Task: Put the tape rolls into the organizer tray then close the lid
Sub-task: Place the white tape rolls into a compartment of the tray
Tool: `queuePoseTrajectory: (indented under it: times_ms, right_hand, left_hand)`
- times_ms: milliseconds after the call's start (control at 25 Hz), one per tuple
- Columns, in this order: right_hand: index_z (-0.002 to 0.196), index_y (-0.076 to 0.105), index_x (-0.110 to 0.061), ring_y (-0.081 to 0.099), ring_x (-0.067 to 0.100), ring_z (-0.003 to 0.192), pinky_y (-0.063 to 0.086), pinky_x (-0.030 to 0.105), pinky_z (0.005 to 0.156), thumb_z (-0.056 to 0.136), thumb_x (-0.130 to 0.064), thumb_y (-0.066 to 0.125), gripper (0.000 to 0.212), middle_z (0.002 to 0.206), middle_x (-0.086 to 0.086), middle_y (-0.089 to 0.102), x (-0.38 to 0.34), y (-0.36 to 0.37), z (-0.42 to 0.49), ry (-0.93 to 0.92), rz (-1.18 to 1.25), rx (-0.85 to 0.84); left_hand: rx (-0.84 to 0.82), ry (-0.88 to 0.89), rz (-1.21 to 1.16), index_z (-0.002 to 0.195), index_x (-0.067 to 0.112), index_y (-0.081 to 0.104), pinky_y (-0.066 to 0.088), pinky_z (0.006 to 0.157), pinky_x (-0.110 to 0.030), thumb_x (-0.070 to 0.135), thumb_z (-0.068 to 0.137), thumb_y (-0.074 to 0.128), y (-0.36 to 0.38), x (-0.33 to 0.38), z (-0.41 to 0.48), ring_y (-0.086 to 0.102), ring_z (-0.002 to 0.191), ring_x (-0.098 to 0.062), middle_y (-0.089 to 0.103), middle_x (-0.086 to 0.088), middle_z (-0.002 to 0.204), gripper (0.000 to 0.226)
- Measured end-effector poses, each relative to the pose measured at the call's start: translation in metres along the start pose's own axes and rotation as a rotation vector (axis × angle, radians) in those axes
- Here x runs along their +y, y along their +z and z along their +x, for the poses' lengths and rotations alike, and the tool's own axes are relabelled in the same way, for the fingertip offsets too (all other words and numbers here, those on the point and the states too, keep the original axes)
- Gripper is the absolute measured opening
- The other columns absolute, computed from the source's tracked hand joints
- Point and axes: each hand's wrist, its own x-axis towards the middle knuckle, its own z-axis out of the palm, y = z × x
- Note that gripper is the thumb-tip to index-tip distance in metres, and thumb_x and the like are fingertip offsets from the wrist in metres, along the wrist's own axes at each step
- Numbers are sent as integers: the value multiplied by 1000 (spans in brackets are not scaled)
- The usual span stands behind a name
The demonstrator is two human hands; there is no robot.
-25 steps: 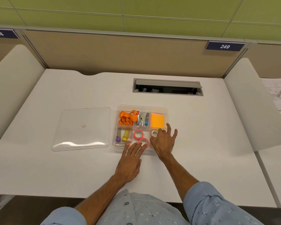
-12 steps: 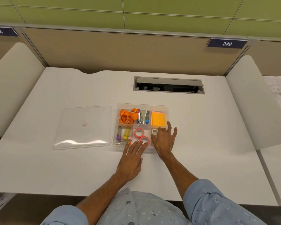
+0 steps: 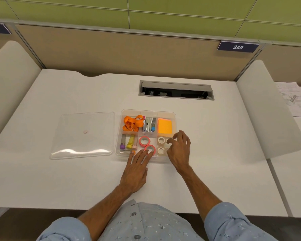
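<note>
A clear organizer tray (image 3: 173,113) sits mid-desk. Two pink tape rolls (image 3: 144,140) (image 3: 150,148) lie in its front middle compartment. White tape rolls (image 3: 161,140) (image 3: 161,150) lie in the front right compartment. My left hand (image 3: 135,169) rests flat on the desk, fingertips touching the nearer pink roll and the tray's front edge. My right hand (image 3: 179,148) hovers over the tray's right front corner, fingers curled and apart, holding nothing. The clear lid (image 3: 83,134) lies flat on the desk left of the tray.
The tray also holds an orange lanyard (image 3: 132,123), a stapler (image 3: 148,124), orange sticky notes (image 3: 165,126) and markers (image 3: 127,143). A cable slot (image 3: 175,91) opens behind the tray. White dividers stand at both sides; papers (image 3: 295,100) lie far right.
My right hand has lifted off the white rolls and shifted right, uncovering them in the front right compartment. My left hand has stayed at the tray's front edge.
</note>
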Motion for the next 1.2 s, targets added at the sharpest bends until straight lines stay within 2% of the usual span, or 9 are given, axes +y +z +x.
queuePoseTrajectory:
  times_ms: [120,360,560,680,800,1000,1200]
  right_hand:
    - [133,74,-23,18,21,166,10,47,138,106,-27,59,31,162,0,44,3,4,-4,-68,-69,-88]
    - [133,73,-27,11,20,168,3,48,139,109,-39,56,32,169,-4,36,-3,7,-6,-113,-62,-134]
    - [134,72,-28,14,18,167,5,49,139,108,-38,58,32,167,-4,38,-3,4,-7,-113,-68,-160]
    - [139,69,-28,15,17,167,8,48,138,107,-30,57,34,163,-6,44,4,-1,-7,-98,-75,-145]
    - [136,71,-25,17,19,167,8,49,138,104,-22,60,34,157,-8,54,15,-9,-4,-108,-77,-122]
    - [136,71,-29,15,20,167,3,55,138,106,-33,60,32,157,-8,58,12,-17,6,-187,-207,-248]
    - [128,74,-25,14,22,168,0,57,138,107,-37,59,28,158,-4,58,9,-16,7,-200,-257,-244]
  left_hand:
    - [7,-6,-5,168,23,20,14,135,-58,32,110,47,0,0,0,21,164,-26,27,-5,176,65]
    - [-36,-20,25,169,26,12,5,136,-56,38,112,41,0,0,1,11,166,-25,16,-3,178,65]
    - [-11,-21,6,169,26,13,6,136,-56,36,111,43,0,0,0,13,166,-25,18,-3,178,65]
    - [7,-13,-3,168,25,15,8,136,-56,34,111,44,0,1,0,15,165,-25,21,-3,177,65]
    - [20,-9,-7,168,25,15,11,136,-57,31,110,44,-1,1,-1,17,165,-25,23,-4,177,65]
    - [26,-10,-22,168,24,17,12,135,-58,30,110,46,-2,3,-2,19,165,-26,26,-5,176,65]
    - [42,-18,-47,167,23,25,18,134,-61,28,107,55,-5,7,-2,27,162,-29,33,-8,173,67]
